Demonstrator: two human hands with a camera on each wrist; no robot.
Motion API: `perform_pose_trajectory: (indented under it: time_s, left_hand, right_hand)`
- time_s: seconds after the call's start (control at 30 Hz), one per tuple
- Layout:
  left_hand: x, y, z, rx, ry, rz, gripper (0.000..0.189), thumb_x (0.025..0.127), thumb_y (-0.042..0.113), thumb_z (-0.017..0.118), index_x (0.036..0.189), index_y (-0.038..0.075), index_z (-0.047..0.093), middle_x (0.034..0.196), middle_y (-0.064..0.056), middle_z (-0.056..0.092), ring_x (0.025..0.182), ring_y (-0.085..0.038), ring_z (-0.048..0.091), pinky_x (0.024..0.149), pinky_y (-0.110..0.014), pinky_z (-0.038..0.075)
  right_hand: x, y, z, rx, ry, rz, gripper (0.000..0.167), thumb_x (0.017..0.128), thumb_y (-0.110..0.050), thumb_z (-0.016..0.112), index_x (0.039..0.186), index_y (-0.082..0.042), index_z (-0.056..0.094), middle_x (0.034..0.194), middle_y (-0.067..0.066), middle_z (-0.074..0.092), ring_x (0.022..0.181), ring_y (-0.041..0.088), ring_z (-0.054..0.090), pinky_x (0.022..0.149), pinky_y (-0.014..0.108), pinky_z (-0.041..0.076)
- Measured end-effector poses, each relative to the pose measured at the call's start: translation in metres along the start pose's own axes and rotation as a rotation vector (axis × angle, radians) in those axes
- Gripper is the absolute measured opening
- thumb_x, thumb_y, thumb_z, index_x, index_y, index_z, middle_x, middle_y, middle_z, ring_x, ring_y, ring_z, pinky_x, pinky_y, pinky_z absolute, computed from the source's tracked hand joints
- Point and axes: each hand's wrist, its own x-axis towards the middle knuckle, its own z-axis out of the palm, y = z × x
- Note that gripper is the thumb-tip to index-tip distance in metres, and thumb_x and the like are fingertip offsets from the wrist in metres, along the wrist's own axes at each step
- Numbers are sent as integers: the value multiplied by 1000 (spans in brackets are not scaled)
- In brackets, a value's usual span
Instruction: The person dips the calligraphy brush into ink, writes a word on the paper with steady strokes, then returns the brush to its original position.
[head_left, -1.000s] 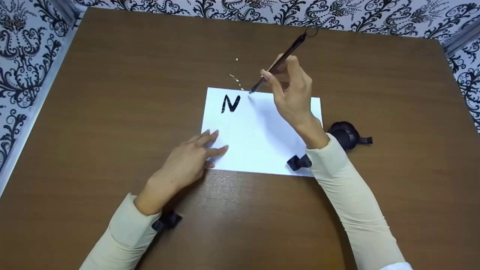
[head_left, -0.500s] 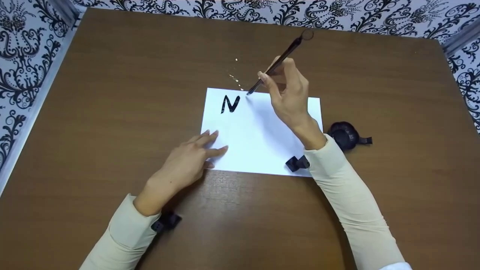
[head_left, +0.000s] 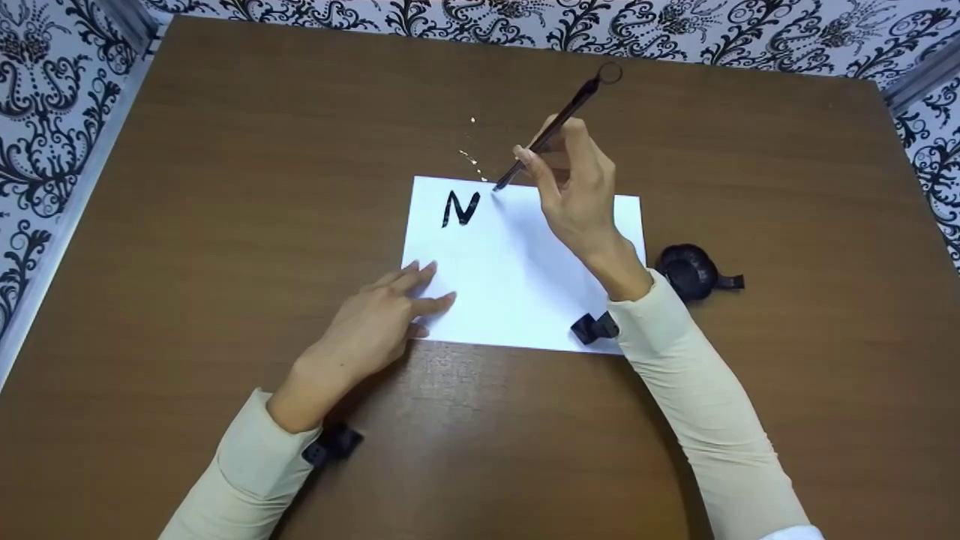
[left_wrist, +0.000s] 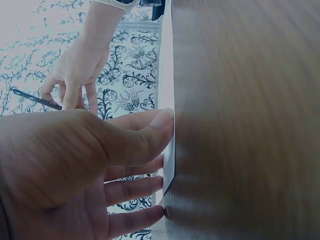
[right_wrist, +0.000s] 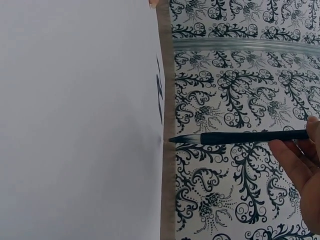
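Observation:
My right hand (head_left: 585, 187) pinches a dark paintbrush (head_left: 559, 124) with a hanging loop at its top end. In the right wrist view the bristles of the brush (right_wrist: 185, 139) are pale at the base and black at the tip, which is very close to the paper; contact is hard to tell. The white sheet of paper (head_left: 510, 285) carries a black painted mark like an N (head_left: 461, 208) at its upper left. My left hand (head_left: 375, 315) rests with spread fingers on the paper's lower left. In the left wrist view its thumb (left_wrist: 162, 118) touches the sheet's edge.
A small black dish (head_left: 688, 271) with a short handle stands right of the paper, partly behind the right forearm. Shiny specks (head_left: 472, 161) lie on the brown table (head_left: 225, 187) above the sheet. Black-and-white patterned wall covering (head_left: 465, 22) borders the table.
My right hand has moved slightly left and down with the brush, its tip shifting to just inside the paper's top edge. The left hand stays put.

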Motion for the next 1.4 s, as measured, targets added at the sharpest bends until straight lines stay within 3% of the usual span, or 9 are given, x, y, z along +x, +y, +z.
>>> perform_pose_trajectory:
  time_s: [1.0,1.4]
  left_hand:
    - [1,0,-2,5,-11,-23,44,88,5,67,129,20,61,145,-15,43,132,-37,40,94,-58,43]
    - [0,0,-1,4,1,1,44,87,5,68,128,19,62,144,-16,44,130,-38,41,92,-58,44]
  right_hand:
    - [-1,-1,1,47,-53,5,20,90,-1,64,105,1,50,86,10,61,82,19,69,60,20,55]
    - [-4,-1,2,31,-69,8,21,90,-3,64,106,-2,51,85,9,60,84,18,68,60,22,55]
